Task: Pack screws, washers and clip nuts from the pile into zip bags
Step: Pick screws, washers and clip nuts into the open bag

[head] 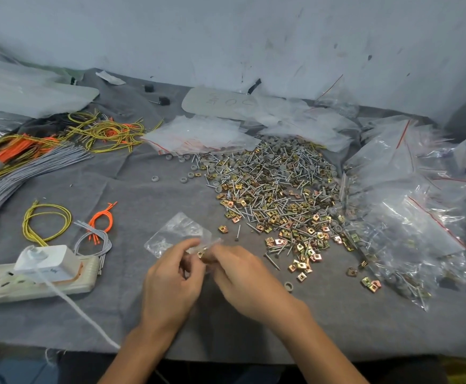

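Observation:
A small clear zip bag [177,234] lies on the grey cloth near the front middle, with a few parts inside it. My left hand [172,281] pinches the bag's near edge at its mouth. My right hand [243,275] holds a brass clip nut [200,254] at that mouth, fingers curled around it. The big pile of screws, grey washers and brass clip nuts [276,195] spreads to the right of my hands, a hand's width from my right hand.
Filled zip bags [409,217] heap at the right; empty bags [198,134] lie behind the pile. Yellow, orange and grey wire bundles [46,162] and a power strip with a white charger [35,275] occupy the left. A wall stands behind the table.

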A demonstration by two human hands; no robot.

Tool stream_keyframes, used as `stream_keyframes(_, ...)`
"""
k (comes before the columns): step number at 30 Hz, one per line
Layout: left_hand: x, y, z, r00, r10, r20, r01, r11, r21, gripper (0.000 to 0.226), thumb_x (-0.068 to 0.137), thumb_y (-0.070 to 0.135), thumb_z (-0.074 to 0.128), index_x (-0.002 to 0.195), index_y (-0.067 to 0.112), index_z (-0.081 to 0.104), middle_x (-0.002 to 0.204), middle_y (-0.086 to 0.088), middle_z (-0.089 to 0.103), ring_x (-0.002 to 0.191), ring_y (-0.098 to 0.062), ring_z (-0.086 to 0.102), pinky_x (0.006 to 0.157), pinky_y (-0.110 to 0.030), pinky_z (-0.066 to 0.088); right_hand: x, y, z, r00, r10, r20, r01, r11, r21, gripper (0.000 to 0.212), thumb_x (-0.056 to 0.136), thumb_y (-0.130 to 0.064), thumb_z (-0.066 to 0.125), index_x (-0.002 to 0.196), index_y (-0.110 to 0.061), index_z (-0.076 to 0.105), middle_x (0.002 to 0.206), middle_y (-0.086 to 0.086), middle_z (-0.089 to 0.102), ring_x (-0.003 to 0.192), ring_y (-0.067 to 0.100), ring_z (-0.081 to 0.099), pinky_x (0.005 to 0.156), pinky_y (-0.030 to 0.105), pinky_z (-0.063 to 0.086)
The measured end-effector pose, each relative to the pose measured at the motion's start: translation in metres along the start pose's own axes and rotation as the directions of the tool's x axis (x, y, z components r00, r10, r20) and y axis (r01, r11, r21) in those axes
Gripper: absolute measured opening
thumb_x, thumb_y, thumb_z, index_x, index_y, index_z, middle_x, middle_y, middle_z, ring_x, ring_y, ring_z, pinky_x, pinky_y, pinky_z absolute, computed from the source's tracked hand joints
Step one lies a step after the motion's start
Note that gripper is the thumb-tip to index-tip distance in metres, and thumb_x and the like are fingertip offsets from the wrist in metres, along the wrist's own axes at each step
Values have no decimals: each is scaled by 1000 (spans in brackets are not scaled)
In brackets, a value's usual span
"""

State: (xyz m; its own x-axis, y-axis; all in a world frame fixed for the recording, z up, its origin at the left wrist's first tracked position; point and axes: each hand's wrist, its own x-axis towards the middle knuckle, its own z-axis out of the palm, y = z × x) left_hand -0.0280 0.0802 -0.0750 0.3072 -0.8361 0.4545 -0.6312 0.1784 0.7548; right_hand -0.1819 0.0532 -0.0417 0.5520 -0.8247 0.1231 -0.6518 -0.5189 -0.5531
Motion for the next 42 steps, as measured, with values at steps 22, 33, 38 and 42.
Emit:
stream_keyframes(22,2,-7,6,1000,-8,3,8,999,-45,15,81,19,66,93,23,74,58,13,53,54,1,49,58,-23,43,53,74,-41,926,369,-85,-375,862,-342,13,98,-18,50,98,-9,59,103,10,61,99,31,56,84,41,47)
stream_keyframes(33,1,-5,5,999,-42,-9,42,997,-63,23,85,38,59,100,26,72,58,10,54,53,-5,51,59,-26,45,21,11,-41,957,283,63,-284,959,9,13,103,-34,48,94,-25,49,83,-1,66,83,24,61,71,40,46)
stream_keyframes(38,0,-5,2,997,-82,10,83,994,-78,26,85,29,62,109,24,72,66,8,63,58,-7,57,64,-25,47,26,-16,-15,966,252,53,-249,967,-48,12,99,-36,53,94,-26,55,101,3,71,103,33,62,82,39,47)
stream_keyframes(42,0,-4,0,994,-107,23,109,990,-94,29,85,31,60,110,25,72,67,7,62,60,-8,57,64,-26,48,26,-19,-3,962,263,-69,-261,965,36,15,96,-38,61,108,-30,65,101,-7,73,98,18,65,84,32,49)
